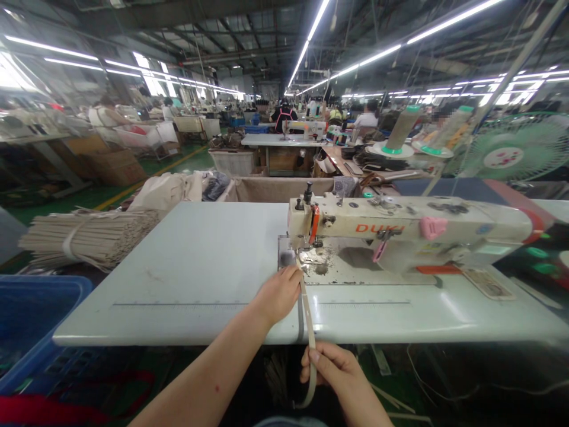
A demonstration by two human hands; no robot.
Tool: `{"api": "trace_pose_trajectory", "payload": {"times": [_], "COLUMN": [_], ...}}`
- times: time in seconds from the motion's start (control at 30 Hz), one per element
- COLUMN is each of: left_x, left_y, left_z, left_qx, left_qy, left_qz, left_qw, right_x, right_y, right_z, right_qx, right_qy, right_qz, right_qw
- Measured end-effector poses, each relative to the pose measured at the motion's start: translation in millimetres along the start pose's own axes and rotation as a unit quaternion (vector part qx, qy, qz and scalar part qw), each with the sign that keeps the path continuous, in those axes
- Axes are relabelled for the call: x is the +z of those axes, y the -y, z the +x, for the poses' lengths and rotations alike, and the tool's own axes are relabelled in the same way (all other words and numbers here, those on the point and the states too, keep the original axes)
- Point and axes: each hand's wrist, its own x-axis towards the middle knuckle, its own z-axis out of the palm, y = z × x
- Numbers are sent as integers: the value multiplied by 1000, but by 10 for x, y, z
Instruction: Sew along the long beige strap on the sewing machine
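Note:
A narrow beige fabric strip (309, 314) runs from the presser foot area of a sewing machine (400, 228) down over the table's front edge. Close to the needle, my left hand (280, 290) has its fingers together on the strip's upper end, partly hiding it. Just below the table edge, my right hand (333, 367) pinches the same strip between thumb and fingers. Past that grip, the strip's lower part curves down and to the left. The needle tip is too small to make out.
The pale sewing table (186, 255) carries a printed ruler line. To the left lie a tied bundle of beige strips (89, 237) and a blue plastic basket (40, 314). Thread cones (402, 130) and a green fan (511, 151) stand behind at right. People work farther back.

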Motion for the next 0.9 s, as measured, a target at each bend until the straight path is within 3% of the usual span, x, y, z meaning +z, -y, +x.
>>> {"api": "trace_pose_trajectory", "payload": {"times": [0.9], "left_x": [71], "left_y": [59], "left_z": [11], "left_qx": [6], "left_qy": [-9], "left_qz": [-7], "left_qw": [1000], "right_x": [-16], "right_y": [-16], "right_z": [-7], "right_qx": [14], "right_qy": [-7], "right_qz": [2], "right_qw": [1000]}}
